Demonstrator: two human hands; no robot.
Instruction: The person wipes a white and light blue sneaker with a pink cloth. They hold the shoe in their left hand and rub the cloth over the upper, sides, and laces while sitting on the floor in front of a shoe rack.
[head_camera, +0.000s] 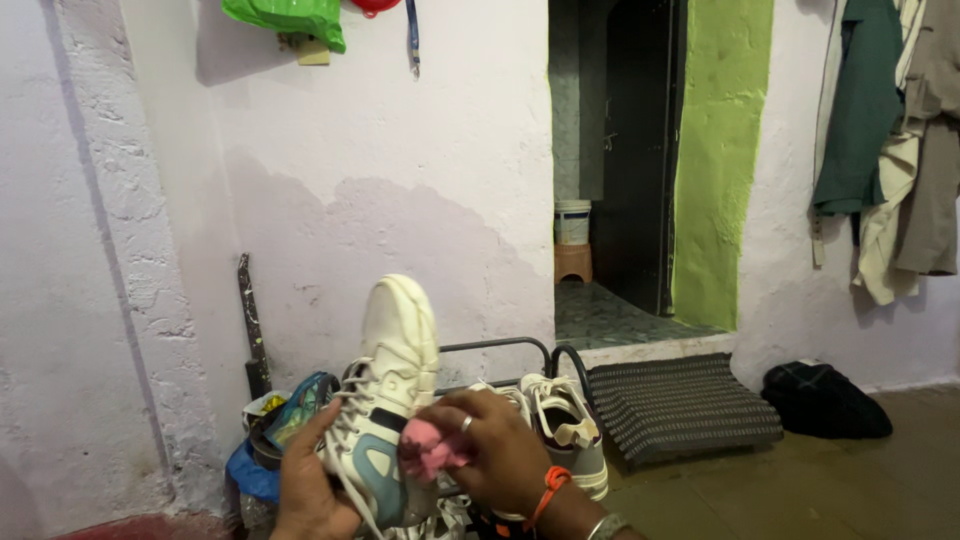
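Two hands engaged | left hand (305, 480) grips white shoe (390, 400) upright above rack (500, 348) | right hand (500, 445) pinches pink cloth (430, 450) against shoe side | advice: hold shoe steady, wipe firmly.

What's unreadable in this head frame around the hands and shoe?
- Left hand: wrist cut by the bottom edge; its grip on the shoe is hidden behind the shoe.
- Pink cloth: mostly covered by right hand.
- Rack: lower part hidden by hands and shoes.
- Doorway: interior too dark.
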